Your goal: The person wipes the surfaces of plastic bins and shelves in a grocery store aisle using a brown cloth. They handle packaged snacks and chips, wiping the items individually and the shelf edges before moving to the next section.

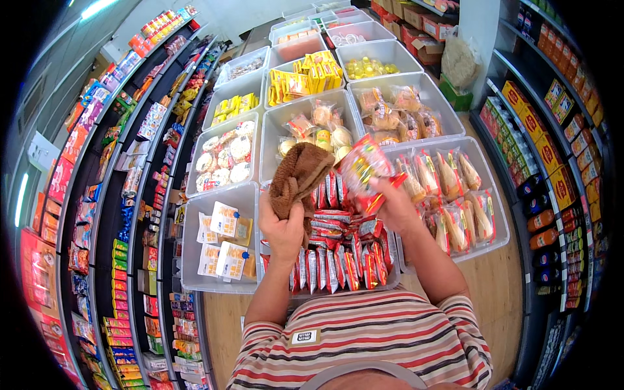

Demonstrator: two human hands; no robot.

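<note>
My left hand [282,226] grips a bunched brown terry cloth [297,180]. To its right, my right hand [392,202] holds a red and clear plastic snack packet [365,168] by its lower right part, a little above a clear plastic bin [396,253]. That bin holds rows of similar red packets [331,268], many standing on edge. The cloth hides part of the rows and the near edge of the bin behind, where wrapped round buns [321,114] lie.
Bread in long wrappers [456,224] fills the right bin; white-labelled packs [233,261] lie in the left one. Further bins hold yellow packets [304,78] and wrapped cakes [385,117]. Stocked shelves [131,229] stand left, with drink shelves [551,180] right.
</note>
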